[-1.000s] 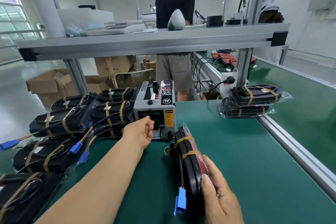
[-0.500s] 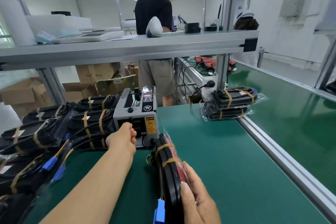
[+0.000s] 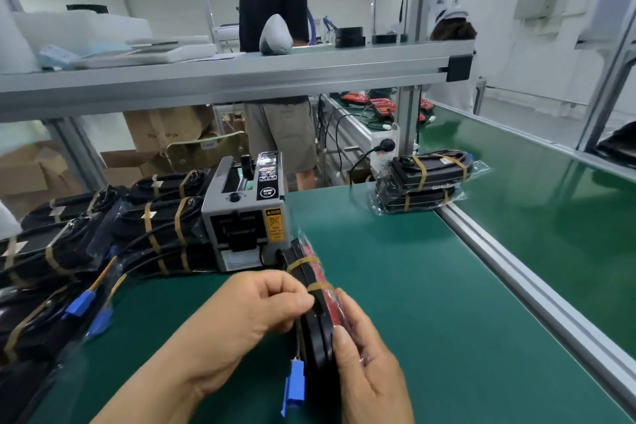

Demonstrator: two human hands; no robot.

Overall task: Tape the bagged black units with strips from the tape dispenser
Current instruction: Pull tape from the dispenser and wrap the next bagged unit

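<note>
Bagged black unit [image 3: 318, 330]: one, on edge on the green mat [image 3: 430, 303], just in front of the single tape dispenser [image 3: 246, 217]. Two tan tape bands [image 3: 303, 262] cross it. One blue connector [image 3: 296, 382] hangs at its near end. Left hand [image 3: 254, 313] pinches its top edge with fingers curled; right hand [image 3: 368, 365] grips its right side. Two taped units [image 3: 426, 179] stacked far right. Pile of units [image 3: 103, 241] at left, number unclear.
</note>
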